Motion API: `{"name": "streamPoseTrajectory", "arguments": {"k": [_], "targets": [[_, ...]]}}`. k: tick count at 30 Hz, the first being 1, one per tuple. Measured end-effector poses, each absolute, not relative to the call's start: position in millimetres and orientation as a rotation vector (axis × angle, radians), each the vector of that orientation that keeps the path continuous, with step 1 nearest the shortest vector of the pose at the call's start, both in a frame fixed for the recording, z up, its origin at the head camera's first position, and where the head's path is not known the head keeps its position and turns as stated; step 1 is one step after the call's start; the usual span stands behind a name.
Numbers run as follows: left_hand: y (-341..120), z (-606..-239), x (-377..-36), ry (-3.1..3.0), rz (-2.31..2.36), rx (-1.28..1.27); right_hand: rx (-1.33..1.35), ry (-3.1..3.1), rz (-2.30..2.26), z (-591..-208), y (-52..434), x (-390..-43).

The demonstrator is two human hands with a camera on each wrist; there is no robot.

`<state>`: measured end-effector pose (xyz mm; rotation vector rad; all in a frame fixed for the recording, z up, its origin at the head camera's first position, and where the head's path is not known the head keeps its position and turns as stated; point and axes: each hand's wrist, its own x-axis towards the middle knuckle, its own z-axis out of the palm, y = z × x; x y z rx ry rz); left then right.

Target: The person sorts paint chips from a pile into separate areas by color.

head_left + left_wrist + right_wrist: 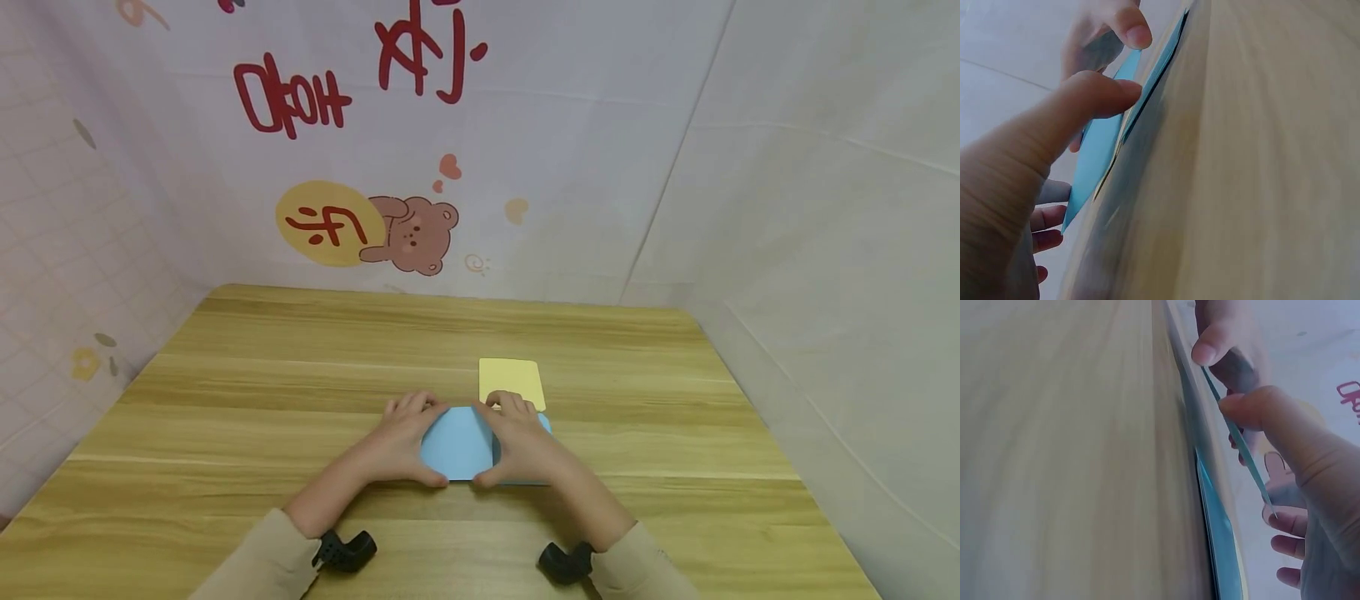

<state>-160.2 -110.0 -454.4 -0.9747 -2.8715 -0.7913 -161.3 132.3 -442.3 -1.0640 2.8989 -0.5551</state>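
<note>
A light blue paper sheet (456,446) is held by both hands, raised off the table and tilted in the left wrist view. My left hand (405,443) grips its left side, thumb at the near edge and fingers at the far edge. On the sheet's right side, my right hand (523,442) holds it the same way; the thumb (1250,407) presses near its edge. Below the right hand, partly hidden by it, a second blue piece (1217,531) lies on the table, looking like a thin stack of paper. Just behind that lies a pale yellow square of paper (512,379).
The wood-grain table (300,358) reaches back to a white cloth backdrop (570,183) printed with red characters and a bear. White cloth also hangs at both sides. A black wrist device (345,552) sits at the left cuff, another (564,563) at the right.
</note>
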Motion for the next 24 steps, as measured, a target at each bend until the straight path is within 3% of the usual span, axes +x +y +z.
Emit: {"name": "streamPoseTrajectory", "arguments": {"k": [24], "targets": [[-35, -452, -162, -2.864, -0.668, -1.0, -0.959, 2.861, -0.618, -442, 208, -161]]}}
